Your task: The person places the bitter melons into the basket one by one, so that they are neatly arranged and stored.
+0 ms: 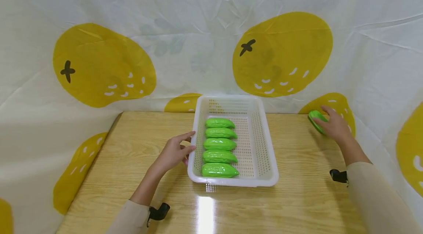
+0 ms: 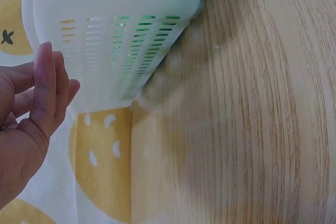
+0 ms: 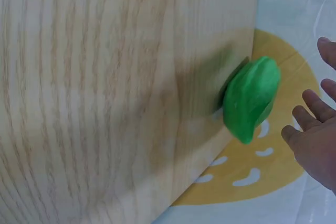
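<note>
A white perforated plastic basket (image 1: 271,164) stands on the wooden table. Several glossy green toy vegetables, gourd-like with pointed tips, lie in a column along its left side, the nearest one (image 1: 219,170) by the front wall. My left hand (image 1: 173,151) is at the basket's left rim; in the left wrist view its fingers (image 2: 46,77) are extended beside the basket wall (image 2: 105,3). Far to the right, another green gourd-like piece (image 3: 252,98) lies near the table's back right corner. Beside it, my right hand (image 1: 335,127) has its fingers spread, with a gap showing in the right wrist view.
A white cloth (image 1: 198,61) with large yellow fruit prints hangs behind the table and along both sides. The basket's back edge is close to the cloth. Bare wooden tabletop (image 1: 294,160) lies between the basket and the right hand. A black camera mount is on each wrist.
</note>
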`<move>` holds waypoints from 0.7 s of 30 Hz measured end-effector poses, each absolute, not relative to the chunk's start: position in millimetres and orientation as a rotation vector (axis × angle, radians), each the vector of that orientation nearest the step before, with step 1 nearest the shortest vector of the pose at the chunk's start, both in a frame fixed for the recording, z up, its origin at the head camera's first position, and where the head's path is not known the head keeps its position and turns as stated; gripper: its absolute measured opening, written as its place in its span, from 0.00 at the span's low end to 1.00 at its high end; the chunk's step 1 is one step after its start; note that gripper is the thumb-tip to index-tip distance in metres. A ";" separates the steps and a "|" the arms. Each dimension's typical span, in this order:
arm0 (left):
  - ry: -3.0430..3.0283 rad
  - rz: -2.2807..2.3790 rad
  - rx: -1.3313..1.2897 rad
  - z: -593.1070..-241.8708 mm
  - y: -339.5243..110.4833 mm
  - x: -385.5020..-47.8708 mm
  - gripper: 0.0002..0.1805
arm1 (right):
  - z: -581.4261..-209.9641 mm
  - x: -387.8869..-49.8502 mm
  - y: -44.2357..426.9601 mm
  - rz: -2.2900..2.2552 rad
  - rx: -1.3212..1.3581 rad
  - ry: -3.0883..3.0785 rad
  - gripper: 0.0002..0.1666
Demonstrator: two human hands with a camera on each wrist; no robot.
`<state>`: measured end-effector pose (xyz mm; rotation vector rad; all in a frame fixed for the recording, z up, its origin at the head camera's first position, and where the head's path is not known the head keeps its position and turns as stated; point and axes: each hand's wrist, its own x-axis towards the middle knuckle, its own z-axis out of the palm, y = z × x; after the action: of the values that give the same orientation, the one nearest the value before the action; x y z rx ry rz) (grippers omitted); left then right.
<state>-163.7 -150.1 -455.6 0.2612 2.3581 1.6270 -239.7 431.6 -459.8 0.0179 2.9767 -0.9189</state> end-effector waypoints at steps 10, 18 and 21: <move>2.364 1.614 0.276 -457.2 -151.3 -163.3 0.33 | -475.7 -239.0 448.2 -0.803 0.072 2.966 0.52; 2.361 1.615 0.291 -457.6 -149.6 -163.9 0.33 | -490.2 -240.7 458.2 -0.773 0.112 3.026 0.49; 2.370 1.614 0.288 -458.6 -151.5 -164.3 0.32 | -494.2 -243.8 456.9 -0.805 0.117 3.025 0.50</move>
<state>-164.3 -151.5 -458.6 0.2885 2.3698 1.6140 -243.8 456.9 -494.2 0.1173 3.0247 -0.8051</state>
